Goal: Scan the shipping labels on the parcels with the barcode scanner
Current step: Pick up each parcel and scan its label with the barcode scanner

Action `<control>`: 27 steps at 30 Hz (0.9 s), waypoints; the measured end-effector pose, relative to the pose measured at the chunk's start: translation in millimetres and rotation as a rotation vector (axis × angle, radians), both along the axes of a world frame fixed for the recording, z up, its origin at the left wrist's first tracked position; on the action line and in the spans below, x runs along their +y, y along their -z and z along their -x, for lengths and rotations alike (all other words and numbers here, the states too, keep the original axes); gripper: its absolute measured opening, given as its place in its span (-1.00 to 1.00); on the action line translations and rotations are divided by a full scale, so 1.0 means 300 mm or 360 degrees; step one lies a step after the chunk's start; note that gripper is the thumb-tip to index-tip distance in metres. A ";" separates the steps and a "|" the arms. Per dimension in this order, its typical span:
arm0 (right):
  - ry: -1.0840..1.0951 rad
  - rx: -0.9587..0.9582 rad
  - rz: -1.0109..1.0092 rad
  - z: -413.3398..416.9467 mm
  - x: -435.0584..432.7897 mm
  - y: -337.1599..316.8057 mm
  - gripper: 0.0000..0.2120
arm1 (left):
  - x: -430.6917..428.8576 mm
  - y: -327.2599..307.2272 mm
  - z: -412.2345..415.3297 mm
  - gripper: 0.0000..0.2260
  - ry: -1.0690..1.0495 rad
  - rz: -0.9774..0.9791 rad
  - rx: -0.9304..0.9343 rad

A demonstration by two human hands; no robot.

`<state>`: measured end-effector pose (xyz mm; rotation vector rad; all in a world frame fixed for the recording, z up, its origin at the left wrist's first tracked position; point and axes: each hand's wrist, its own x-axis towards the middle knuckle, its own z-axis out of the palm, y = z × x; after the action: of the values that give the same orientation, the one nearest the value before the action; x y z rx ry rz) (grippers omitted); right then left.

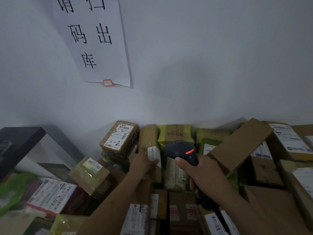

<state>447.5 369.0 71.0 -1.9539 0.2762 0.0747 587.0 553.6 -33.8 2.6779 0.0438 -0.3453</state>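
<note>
- The right hand (pixel 201 173) grips the scanner (pixel 182 149) by its handle. The fingers are curled round it and the thumb lies up along the near side.
- The scanner head sits above the fist and faces away, toward the parcels at the wall (pixel 203 68). A red light (pixel 189 151) glows on its back.
- The left hand (pixel 143 162) holds a tall brown parcel (pixel 149 138) just left of the scanner, with the thumb hooked over its near face. The other fingers are hidden behind it.
- A narrow white label (pixel 153 154) runs down that parcel's near edge, right above the thumb (its print is too blurred to read).
- The parcel stands upright among the heap, between a box (pixel 119 138) marked "3-2" on its left and a green-taped box (pixel 176 134) on its right.
- A large plain carton (pixel 240 146) lies tilted to the right of the scanner, resting on other boxes.
- More labelled parcels crowd the foreground under both forearms.
- A black shelf (pixel 22 138) stands at the far left.
- A paper sign (pixel 94 39) with 5 large characters hangs on the wall above.
</note>
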 end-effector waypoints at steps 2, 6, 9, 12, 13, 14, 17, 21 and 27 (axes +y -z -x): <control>-0.0009 -0.0014 0.0005 0.004 -0.007 0.001 -0.60 | -0.002 0.001 -0.001 -0.39 0.0120 -0.0048 -0.0020; 0.0087 -0.0034 -0.0042 0.021 -0.043 -0.005 -0.58 | -0.015 -0.044 0.025 -0.47 0.0234 -0.0127 -0.0145; 0.0263 -0.0090 -0.0096 0.053 -0.082 -0.024 -0.51 | -0.062 -0.115 0.076 -0.60 0.0307 -0.0077 -0.0326; 0.0524 -0.0195 -0.0080 0.091 -0.139 -0.037 -0.39 | -0.172 -0.192 0.161 -0.60 0.0542 0.0372 -0.0534; 0.0612 -0.0213 -0.0090 0.103 -0.161 -0.038 -0.37 | -0.219 -0.210 0.192 -0.55 0.0669 0.0467 -0.0572; 0.0692 -0.0221 -0.0098 0.114 -0.187 -0.037 -0.37 | -0.268 -0.222 0.223 -0.50 0.0783 0.0527 -0.0579; 0.0838 -0.0190 -0.0097 0.147 -0.267 -0.033 -0.43 | -0.402 -0.216 0.303 -0.31 0.0959 0.0542 -0.0520; 0.0925 -0.0119 -0.0195 0.192 -0.337 -0.031 -0.47 | -0.520 -0.157 0.338 -0.19 0.0902 0.0341 -0.0514; 0.0890 -0.0128 -0.0181 0.226 -0.358 -0.042 -0.47 | -0.540 -0.171 0.356 -0.16 0.0576 0.0450 -0.0353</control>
<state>379.7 261.6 83.7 -1.7009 0.7363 -0.3445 480.2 391.7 17.7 2.4163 -0.5222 -0.1463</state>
